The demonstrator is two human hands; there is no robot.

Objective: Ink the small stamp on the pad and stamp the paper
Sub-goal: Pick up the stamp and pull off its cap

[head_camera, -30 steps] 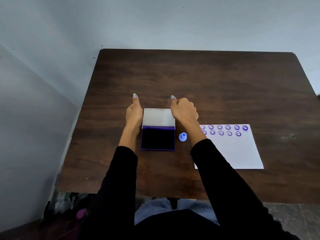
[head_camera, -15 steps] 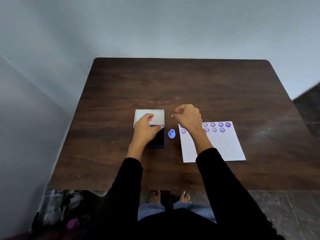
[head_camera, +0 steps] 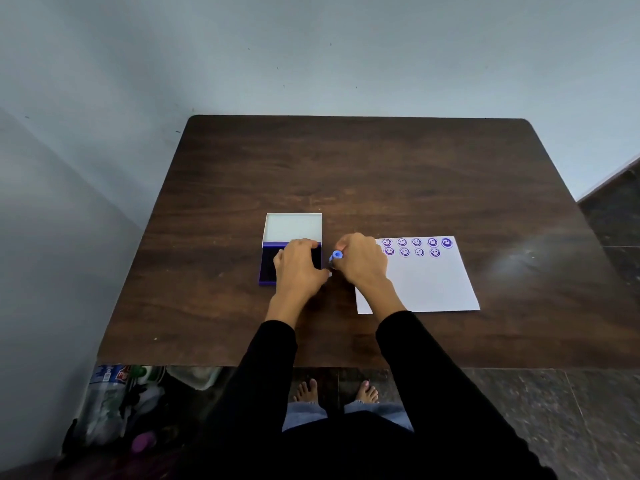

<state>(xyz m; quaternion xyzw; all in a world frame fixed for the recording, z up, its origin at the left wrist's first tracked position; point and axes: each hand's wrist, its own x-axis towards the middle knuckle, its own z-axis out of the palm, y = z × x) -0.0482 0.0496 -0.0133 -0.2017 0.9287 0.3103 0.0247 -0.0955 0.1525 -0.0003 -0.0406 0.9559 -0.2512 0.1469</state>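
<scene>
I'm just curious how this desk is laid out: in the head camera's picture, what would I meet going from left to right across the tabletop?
Ink pad with its lid open → left hand resting on the pad → small blue stamp → right hand gripping the stamp → white paper with purple smiley prints.

Home room (bare feet, wooden table)

The table is dark wood-grain with a smooth, faintly sheeny top that catches a pale glare at about 3 o'clock from the paper, itself matt white sheet printed with purple ink faces. At 9 o'clock from the paper, the ink pad looks like a purple plastic case around a dark matt pad, its open lid pale and smooth inside, and the small stamp beside it looks like smooth blue plastic. The sleeves are matt black cloth.
</scene>
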